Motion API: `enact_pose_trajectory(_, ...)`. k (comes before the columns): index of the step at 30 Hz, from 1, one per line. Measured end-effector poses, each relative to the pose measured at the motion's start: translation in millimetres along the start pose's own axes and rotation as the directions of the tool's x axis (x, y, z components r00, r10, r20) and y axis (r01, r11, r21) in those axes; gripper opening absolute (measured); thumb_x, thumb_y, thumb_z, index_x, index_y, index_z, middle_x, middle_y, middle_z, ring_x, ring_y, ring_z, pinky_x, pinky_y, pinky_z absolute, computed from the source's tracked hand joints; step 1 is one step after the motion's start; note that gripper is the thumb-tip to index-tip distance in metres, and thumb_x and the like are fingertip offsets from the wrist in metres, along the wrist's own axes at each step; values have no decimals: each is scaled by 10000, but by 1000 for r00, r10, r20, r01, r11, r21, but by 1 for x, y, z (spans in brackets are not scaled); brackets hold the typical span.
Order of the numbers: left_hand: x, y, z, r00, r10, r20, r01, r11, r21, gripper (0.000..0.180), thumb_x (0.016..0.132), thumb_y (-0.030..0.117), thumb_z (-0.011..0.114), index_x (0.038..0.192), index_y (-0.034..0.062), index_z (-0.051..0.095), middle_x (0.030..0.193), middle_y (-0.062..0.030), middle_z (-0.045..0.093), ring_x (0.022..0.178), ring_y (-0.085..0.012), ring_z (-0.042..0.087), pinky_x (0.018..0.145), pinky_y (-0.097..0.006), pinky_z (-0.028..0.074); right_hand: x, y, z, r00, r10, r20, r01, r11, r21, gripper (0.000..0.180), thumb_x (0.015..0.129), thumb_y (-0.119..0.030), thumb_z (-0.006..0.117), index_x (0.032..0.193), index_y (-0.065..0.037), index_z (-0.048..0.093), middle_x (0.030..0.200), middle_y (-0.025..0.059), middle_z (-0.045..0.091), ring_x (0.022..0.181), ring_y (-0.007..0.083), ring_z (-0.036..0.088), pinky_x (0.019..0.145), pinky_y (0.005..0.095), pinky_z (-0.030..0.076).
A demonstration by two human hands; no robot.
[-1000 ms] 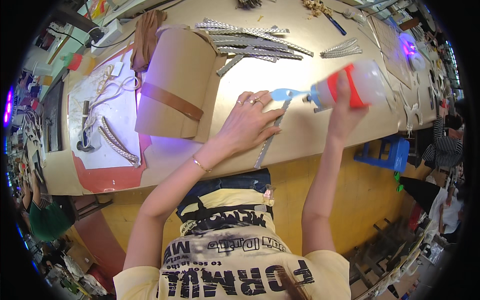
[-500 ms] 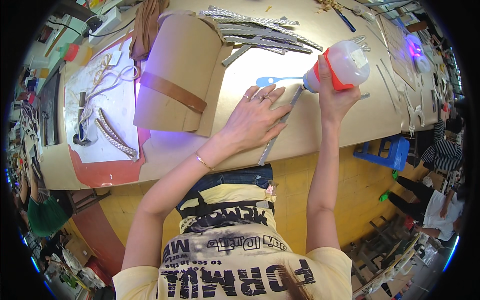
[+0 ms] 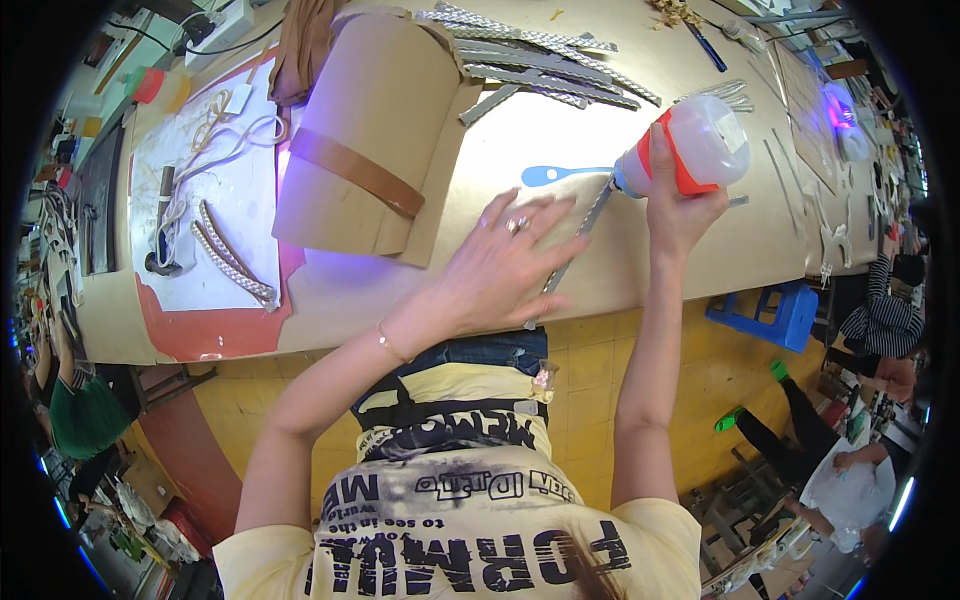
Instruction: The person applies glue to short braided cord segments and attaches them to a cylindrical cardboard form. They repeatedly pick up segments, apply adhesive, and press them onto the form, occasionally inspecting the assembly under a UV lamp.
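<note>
My right hand (image 3: 683, 205) grips a translucent squeeze bottle (image 3: 708, 140) with a red band, tipped so its nozzle meets the far end of a narrow grey strip (image 3: 592, 218). My left hand (image 3: 510, 262) is spread with the fingers apart, slightly blurred, above the strip's near part; whether its fingertips touch the strip I cannot tell. Beyond the nozzle lies a flat blue spoon-shaped tool (image 3: 545, 176). A pile of braided and flat grey strips (image 3: 550, 68) lies farther back on the table.
A rolled tan sheet with a brown band (image 3: 375, 130) stands left of my hands. White cords (image 3: 215, 130) and braided pieces (image 3: 230, 255) lie on a white sheet at the left. A blue stool (image 3: 770, 318) is by the right table edge; other people stand beyond it.
My left hand has lifted and slid slightly toward me, its fingers more spread. The bottle stays at the strip's far end. The whole view has shifted a little.
</note>
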State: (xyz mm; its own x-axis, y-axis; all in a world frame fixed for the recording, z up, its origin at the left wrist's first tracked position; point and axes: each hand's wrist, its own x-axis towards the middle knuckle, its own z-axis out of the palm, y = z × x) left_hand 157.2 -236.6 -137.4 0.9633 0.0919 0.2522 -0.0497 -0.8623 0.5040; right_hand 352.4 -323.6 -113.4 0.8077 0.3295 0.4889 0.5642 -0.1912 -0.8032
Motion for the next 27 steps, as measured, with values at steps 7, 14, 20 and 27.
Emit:
enact_pose_trajectory(7,-57,18,9,981,163,-106,-150,981,123,293,782,342,724,1020,179,670,1172,-3,592,1035,-159,571,1050,-446,316,-9,-2,1,999,-14,-42,16,999,49,386,738,-251,832,944,36,678,876,95,702,792,167,671,745,299,526)
enact_pose_trajectory(14,-66,14,16,960,202,-195,-166,968,189,128,791,196,681,908,146,685,975,30,602,884,-120,565,965,-394,367,-20,-5,-3,999,-53,-10,54,997,52,349,752,-230,822,949,23,683,880,89,703,797,175,672,757,306,524)
enact_pose_trajectory(20,-67,14,18,956,224,-190,-180,957,227,171,795,214,705,950,144,688,849,40,540,770,-110,527,874,-343,373,-25,-8,-5,996,-90,10,89,996,28,327,763,-224,812,928,28,686,865,88,705,793,180,674,760,314,526)
enact_pose_trajectory(27,-67,13,16,955,227,-189,-186,959,213,158,789,197,695,934,137,692,847,40,545,725,-106,510,817,-309,357,-17,-5,-2,999,-49,19,49,999,7,361,802,-258,779,980,38,673,925,93,690,844,173,648,783,323,523)
